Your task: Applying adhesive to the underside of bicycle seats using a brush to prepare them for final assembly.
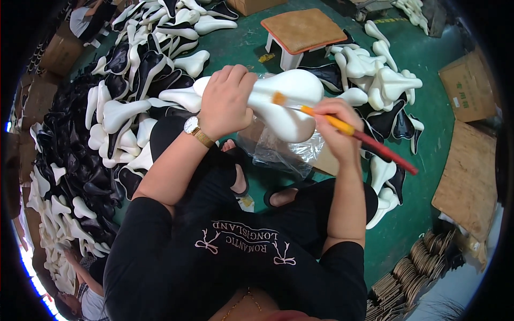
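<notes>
A white bicycle saddle pad [293, 85] lies across in front of me, its wide end to the right. My left hand [227, 101] is closed over its narrow nose. In my right hand [338, 125] is a brush [385, 156] with a red and yellow handle. Its tan bristles are over the middle of the saddle pad, touching it or very near it. Below the pad, clear plastic wrap [289, 156] covers part of a cardboard piece [326, 161] by my knees.
White saddle pads and black saddle shells [147, 72] are heaped to the left. More pads [393, 83] lie at the right. A low stool [302, 31] stands ahead. Cardboard boxes [465, 88] line the right side. Another person [88, 283] is at the lower left.
</notes>
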`<state>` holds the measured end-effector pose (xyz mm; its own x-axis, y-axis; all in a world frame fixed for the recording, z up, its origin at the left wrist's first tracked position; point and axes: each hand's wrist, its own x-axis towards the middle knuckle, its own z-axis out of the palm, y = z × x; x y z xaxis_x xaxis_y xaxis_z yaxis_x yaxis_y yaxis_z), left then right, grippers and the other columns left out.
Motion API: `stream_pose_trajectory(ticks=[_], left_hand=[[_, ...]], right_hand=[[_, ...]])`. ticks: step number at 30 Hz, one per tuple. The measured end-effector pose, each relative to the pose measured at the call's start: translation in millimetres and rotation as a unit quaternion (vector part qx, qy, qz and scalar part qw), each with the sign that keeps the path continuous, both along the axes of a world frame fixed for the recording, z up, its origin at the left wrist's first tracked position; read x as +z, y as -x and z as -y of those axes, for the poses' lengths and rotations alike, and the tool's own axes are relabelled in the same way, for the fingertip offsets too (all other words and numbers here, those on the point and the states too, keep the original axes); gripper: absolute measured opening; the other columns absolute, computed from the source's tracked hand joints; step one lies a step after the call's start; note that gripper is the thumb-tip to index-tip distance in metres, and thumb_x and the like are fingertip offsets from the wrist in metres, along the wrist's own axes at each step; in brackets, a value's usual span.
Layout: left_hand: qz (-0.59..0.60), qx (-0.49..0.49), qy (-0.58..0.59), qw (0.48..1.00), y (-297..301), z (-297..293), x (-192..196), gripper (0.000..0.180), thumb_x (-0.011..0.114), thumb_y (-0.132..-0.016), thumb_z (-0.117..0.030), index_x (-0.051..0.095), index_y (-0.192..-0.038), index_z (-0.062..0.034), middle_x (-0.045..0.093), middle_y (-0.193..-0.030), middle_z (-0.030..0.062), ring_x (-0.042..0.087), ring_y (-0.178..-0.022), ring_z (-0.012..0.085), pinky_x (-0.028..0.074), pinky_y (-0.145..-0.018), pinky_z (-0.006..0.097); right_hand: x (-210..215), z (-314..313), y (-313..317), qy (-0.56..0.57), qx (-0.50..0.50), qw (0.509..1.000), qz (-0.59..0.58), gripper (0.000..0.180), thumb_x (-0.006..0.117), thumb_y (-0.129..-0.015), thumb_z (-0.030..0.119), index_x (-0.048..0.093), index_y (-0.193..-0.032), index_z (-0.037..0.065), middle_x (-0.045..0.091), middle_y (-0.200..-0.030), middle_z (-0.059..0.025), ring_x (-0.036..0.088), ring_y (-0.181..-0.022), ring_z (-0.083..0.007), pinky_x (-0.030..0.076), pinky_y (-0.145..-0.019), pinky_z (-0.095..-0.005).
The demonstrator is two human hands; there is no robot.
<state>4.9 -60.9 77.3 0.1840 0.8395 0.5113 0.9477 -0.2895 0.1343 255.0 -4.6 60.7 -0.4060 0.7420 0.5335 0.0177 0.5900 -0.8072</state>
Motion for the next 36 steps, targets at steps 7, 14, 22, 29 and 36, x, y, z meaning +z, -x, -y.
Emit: stream_pose_trajectory(ticks=[7,14,22,29,36], left_hand=[[-0.013,0.010,0.001,1.000,5,-2,0,0.041,0.057,-0.059,-0.006,0.058,-0.100,-0.0040,0.055,-0.096,0.0116,0.053,-0.091,0.0309,0.044,-0.080,0.038],[-0.010,0.033,-0.001,0.999,12,0,1,0.041,0.059,-0.056,-0.006,0.059,-0.097,-0.0036,0.055,-0.092,0.0115,0.053,-0.090,0.0308,0.044,-0.078,0.038],[-0.008,0.002,-0.030,1.000,-11,-1,11,0.042,0.059,-0.056,-0.007,0.058,-0.098,-0.0036,0.054,-0.094,0.0123,0.053,-0.092,0.0308,0.042,-0.081,0.038],[0.028,0.027,-0.007,0.999,10,4,5,0.043,0.058,-0.057,-0.006,0.057,-0.099,-0.0023,0.055,-0.096,0.0149,0.053,-0.092,0.0352,0.044,-0.083,0.041],[0.067,0.019,0.021,0.997,13,6,-2,0.043,0.060,-0.058,-0.009,0.056,-0.100,-0.0011,0.055,-0.094,0.0166,0.052,-0.093,0.0367,0.044,-0.085,0.041]], right_hand=[[13,6,-21,-0.002,-0.111,0.994,0.000,0.009,0.065,-0.072,-0.003,0.063,-0.080,0.000,0.063,-0.082,-0.0085,0.060,-0.076,-0.0166,0.048,-0.069,-0.0264],[9,1,-43,0.078,-0.178,0.981,-0.010,0.007,0.065,-0.076,-0.002,0.064,-0.083,-0.001,0.063,-0.084,-0.0080,0.061,-0.078,-0.0166,0.048,-0.069,-0.0257],[10,12,6,0.021,0.006,0.999,-0.023,0.013,0.068,-0.074,0.000,0.066,-0.087,0.002,0.065,-0.089,-0.0085,0.062,-0.084,-0.0186,0.048,-0.077,-0.0287],[1,2,-60,0.138,-0.147,0.972,-0.122,0.005,0.063,-0.080,-0.001,0.063,-0.085,0.000,0.061,-0.084,-0.0035,0.058,-0.071,-0.0113,0.046,-0.065,-0.0229],[-9,-6,-81,0.149,-0.166,0.969,-0.108,0.007,0.062,-0.082,-0.001,0.062,-0.089,-0.002,0.062,-0.088,-0.0056,0.060,-0.073,-0.0117,0.047,-0.070,-0.0227]])
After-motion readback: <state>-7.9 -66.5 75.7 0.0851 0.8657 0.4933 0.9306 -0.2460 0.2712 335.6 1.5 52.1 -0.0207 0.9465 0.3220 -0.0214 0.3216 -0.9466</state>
